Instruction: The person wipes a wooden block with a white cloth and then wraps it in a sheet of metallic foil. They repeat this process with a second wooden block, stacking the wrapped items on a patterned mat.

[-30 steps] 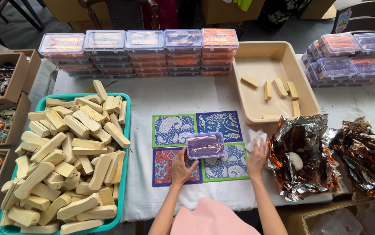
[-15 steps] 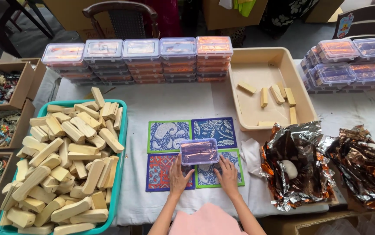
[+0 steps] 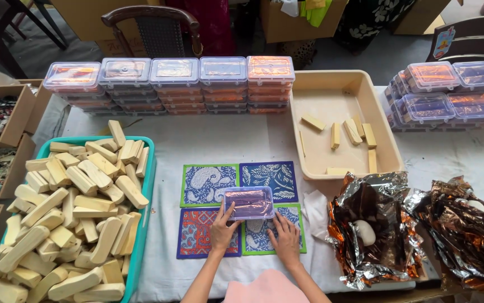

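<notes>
Both hands press the clear lidded plastic box [image 3: 248, 202] where the four patterned mats [image 3: 205, 183] meet: left hand [image 3: 223, 230] at 7 o'clock, fingers on its edge; right hand [image 3: 285, 238] at 5 o'clock, spread flat. Press evenly; the thin lid probably flexes. Smooth pale wooden blocks [image 3: 73, 207] fill the teal tray [image 3: 147, 191] at 9 o'clock.
</notes>
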